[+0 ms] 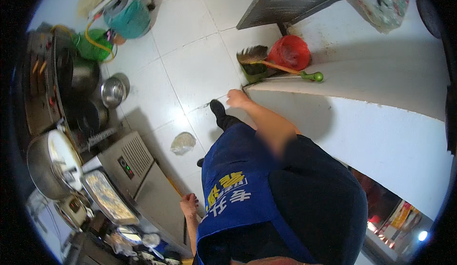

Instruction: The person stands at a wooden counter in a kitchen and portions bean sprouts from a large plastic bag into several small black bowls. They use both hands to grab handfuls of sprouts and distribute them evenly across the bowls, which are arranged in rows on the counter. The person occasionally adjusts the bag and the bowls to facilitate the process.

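My left hand point(189, 203) hangs at my side near the stainless steel cabinet point(159, 200), its fingers loosely curled and nothing in them. On the other side, my right hand point(238, 98) hangs beside the corner of a low white wall point(285, 111), with fingers bent and no object visible in its grasp. I wear a blue apron point(242, 158) printed with writing. Before me on the tiled floor lies a clear plastic bag point(183, 143) with pale contents. A metal tray point(110, 199) of pale food pieces rests on the cabinet top.
A green-handled brush point(285, 68) lies across a green dustpan point(255, 73) and a red bucket point(291, 52). Pots point(85, 75) and a steel bowl point(113, 92) stand along the stove point(41, 86). A teal bin point(128, 16) is farther off. A large lidded pot point(53, 165) stands near the tray.
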`<state>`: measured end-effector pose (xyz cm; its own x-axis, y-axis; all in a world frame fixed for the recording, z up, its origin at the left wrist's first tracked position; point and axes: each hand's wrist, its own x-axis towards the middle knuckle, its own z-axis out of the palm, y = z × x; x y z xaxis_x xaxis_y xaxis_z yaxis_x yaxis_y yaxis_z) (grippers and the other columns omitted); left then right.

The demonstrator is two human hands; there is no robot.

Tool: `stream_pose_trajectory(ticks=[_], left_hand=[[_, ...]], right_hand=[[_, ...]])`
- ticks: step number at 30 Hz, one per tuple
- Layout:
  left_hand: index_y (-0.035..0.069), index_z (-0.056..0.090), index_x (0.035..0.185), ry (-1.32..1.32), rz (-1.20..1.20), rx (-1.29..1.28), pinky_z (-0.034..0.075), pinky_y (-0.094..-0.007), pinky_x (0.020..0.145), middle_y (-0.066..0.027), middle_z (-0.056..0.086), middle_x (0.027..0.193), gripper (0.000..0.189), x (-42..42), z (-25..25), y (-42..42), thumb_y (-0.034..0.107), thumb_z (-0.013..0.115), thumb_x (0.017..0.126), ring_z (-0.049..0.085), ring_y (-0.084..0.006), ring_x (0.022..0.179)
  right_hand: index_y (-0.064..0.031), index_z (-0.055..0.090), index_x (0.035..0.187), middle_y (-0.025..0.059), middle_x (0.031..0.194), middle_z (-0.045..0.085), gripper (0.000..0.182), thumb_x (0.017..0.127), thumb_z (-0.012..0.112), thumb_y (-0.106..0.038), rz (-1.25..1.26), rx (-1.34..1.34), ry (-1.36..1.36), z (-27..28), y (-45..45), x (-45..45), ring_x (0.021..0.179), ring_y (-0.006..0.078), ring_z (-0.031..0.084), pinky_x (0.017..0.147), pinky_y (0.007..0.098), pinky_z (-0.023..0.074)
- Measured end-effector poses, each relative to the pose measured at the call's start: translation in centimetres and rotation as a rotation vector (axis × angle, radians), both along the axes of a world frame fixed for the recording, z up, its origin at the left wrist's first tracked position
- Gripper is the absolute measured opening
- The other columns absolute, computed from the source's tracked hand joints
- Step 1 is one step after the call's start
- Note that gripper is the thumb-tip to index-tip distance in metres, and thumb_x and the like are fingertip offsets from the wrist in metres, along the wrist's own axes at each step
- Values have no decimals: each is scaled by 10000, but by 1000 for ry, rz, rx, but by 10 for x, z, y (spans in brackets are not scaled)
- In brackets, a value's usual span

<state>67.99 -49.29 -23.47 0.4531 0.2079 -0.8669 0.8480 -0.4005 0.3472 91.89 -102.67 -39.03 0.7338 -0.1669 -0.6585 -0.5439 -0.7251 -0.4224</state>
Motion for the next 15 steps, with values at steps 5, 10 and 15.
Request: stream_pose_trajectory(ticks=[5,10,15], left_hand=[[-20,741,993,28,-169,112,542,-350,577,-114,741,773,331,-86,-5,25,302,665,976,685,-179,633],[11,730,1054,146,311,92,525,-301,574,-69,738,800,284,-182,5,63,282,666,994,690,-141,682],[53,717,742,280,212,293,525,-359,555,-64,676,622,303,-317,12,46,261,662,956,676,-152,590]], right_hand=[[-39,732,812,172,827,746,246,711,831,-241,169,135,-143,-2,125,-48,771,326,716,740,452,575],[-77,767,945,177,932,755,172,801,751,-169,257,255,112,-22,197,-101,911,383,724,819,431,568],[-46,714,1214,207,1130,749,387,857,754,-190,525,196,303,-133,288,-160,1088,378,708,958,428,558]])
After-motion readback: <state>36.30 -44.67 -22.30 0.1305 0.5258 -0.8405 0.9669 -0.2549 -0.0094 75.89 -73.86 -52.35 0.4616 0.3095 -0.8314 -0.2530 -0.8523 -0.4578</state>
